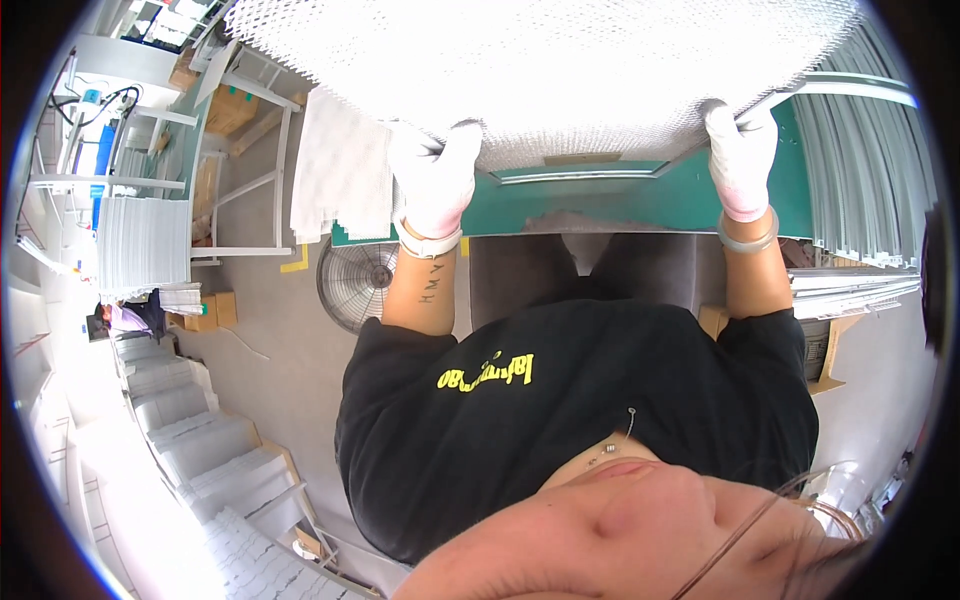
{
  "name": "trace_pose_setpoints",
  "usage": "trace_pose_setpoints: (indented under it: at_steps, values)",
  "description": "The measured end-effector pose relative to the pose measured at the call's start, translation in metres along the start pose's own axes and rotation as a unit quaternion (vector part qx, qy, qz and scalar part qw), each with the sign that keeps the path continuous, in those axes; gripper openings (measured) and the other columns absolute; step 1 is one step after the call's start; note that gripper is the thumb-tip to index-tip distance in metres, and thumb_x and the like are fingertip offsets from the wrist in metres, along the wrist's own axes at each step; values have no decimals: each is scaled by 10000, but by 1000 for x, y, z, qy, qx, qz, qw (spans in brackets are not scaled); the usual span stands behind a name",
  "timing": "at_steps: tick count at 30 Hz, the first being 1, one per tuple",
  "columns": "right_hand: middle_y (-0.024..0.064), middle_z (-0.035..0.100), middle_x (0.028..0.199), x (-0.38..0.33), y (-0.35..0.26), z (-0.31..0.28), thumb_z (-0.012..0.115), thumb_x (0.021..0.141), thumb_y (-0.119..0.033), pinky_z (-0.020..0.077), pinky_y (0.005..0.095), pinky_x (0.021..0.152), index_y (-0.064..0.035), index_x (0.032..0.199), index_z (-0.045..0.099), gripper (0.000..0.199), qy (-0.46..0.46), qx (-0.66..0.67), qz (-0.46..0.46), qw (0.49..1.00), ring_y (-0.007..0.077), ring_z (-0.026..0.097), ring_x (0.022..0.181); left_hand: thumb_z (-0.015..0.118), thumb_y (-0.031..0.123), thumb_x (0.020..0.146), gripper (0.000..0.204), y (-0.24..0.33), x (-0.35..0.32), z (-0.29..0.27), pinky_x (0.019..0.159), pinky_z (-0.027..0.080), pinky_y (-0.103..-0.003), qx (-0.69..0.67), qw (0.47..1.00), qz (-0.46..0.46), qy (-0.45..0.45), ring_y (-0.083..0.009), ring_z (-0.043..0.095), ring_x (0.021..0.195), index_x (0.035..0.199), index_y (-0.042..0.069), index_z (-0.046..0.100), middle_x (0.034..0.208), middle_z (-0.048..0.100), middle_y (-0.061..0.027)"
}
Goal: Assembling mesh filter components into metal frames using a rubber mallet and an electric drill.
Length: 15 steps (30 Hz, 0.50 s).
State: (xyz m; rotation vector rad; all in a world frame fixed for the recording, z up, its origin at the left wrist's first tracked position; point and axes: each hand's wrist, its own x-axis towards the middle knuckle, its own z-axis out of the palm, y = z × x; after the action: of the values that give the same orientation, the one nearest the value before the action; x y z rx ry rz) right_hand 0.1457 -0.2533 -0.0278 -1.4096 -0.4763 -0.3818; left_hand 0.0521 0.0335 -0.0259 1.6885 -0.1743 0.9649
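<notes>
A large, bright white mesh sheet with jagged edges spans the far part of the view. My left hand, in a white glove, grips its near left edge with the thumb on top. At its near right edge, my gloved right hand is closed the same way; the fingers of both hands are mostly hidden. Under the sheet, a thin white frame shows along the near side of the green tabletop. The rest of that frame is mostly covered, though a white bar runs past my right hand.
Pale pleated sheets hang over the table's left end. Long grey-white strips are stacked at the right. A round floor fan stands left of my legs. Further left are a white metal rack, stacked panels and cardboard boxes.
</notes>
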Motion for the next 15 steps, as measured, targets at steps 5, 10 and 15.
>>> trace_pose_setpoints:
  at_steps: [5,10,15]
  values:
    - [13,701,962,1,7,-7,701,917,-111,498,251,768,19,1130,676,251,-50,-8,3,999,80,609,841,718,-12,837,194,-2,-6,-1,507,394,-245,-29,999,-27,27,-41,462,563,695,6,587,606,545,22]
    - [32,697,1065,-25,67,-5,721,937,-170,495,275,860,14,1173,660,306,-82,17,104,991,94,608,941,738,70,883,323,-63,-47,0,859,513,-296,-76,990,-120,-18,-133,643,944,1159,-60,632,1062,707,-83]
    - [31,685,1131,-27,77,-11,709,950,-164,487,279,908,10,1259,610,369,-99,85,119,984,100,604,995,754,106,885,394,-64,-47,-9,894,506,-305,-69,979,-175,-73,-154,639,1017,1217,-56,616,1139,696,-114]
